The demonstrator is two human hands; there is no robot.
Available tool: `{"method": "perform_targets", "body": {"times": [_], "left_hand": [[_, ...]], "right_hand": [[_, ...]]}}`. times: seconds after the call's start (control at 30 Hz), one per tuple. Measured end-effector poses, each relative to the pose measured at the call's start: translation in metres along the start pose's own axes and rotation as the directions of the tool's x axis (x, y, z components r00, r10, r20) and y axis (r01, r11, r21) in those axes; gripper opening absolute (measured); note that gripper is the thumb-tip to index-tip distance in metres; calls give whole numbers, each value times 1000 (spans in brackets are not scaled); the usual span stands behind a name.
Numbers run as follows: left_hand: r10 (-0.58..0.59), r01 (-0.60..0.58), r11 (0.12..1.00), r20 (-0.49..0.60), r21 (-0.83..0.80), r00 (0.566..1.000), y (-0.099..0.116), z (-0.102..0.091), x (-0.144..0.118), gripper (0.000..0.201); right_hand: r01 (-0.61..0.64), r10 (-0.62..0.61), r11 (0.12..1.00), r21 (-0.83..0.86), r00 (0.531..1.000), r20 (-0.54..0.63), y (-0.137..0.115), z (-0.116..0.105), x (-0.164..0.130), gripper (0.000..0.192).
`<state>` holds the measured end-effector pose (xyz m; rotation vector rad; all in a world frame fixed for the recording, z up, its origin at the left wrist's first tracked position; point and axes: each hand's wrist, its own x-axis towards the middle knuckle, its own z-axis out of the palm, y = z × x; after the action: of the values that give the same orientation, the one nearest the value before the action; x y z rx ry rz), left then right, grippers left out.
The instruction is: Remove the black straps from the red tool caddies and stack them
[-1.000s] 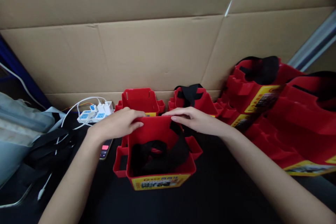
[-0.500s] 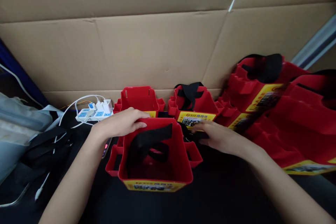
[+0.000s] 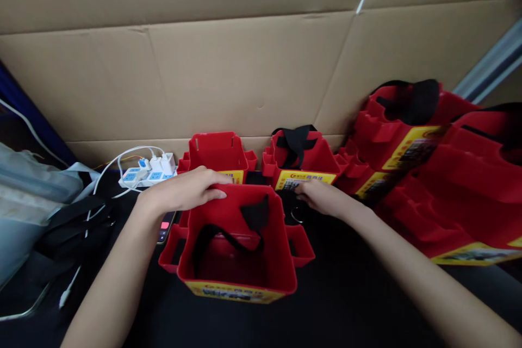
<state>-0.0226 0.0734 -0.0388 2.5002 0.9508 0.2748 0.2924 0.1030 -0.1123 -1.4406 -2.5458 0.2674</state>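
The red plastic box (image 3: 240, 283) with side pockets and a yellow label stands tilted on the black surface in front of me. My left hand (image 3: 199, 190) is closed over its far rim, thumb inside and fingers behind the wall. A black strap (image 3: 255, 213) runs through the far wall and curves down inside the box. Beyond the box's far right corner, my right hand (image 3: 316, 196) is closed on the dark strap, which is hard to make out against the black surface. A thin metal ring (image 3: 297, 216) lies just below that hand.
Behind stand two more red boxes, one on the left (image 3: 216, 152) and one with a black strap (image 3: 299, 157). Several red boxes (image 3: 408, 141) are stacked at right. At left are a white power strip (image 3: 155, 175) with cables, a phone (image 3: 163, 231) and a cardboard wall (image 3: 244, 81) behind.
My right hand has closed and moved slightly up and left. The strap loop inside the box has shrunk and dropped lower. My left hand stays on the rim; the box has tilted slightly.
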Motion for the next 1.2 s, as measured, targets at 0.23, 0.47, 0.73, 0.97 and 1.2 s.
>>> {"method": "perform_targets", "body": {"times": [0.23,0.47,0.73,0.97,1.2], "left_hand": [[-11,10,999,22,51,1000,1,0,-1,17],[-34,33,998,22,57,999,1,0,0,17],[-42,43,998,-29,46,999,-1,1,-1,18],[-18,18,996,5,84,1000,3,0,-1,17],[-51,51,992,1,111,999,-1,0,3,16]], "right_hand": [[183,-179,981,70,982,-51,-26,-8,-13,48],[348,-341,920,182,937,-69,-54,-5,12,28],[-144,143,989,-15,988,-62,4,21,-21,46],[393,-356,903,173,911,-209,-53,-5,4,34],[257,-239,952,169,963,-123,-39,15,14,27]]}}
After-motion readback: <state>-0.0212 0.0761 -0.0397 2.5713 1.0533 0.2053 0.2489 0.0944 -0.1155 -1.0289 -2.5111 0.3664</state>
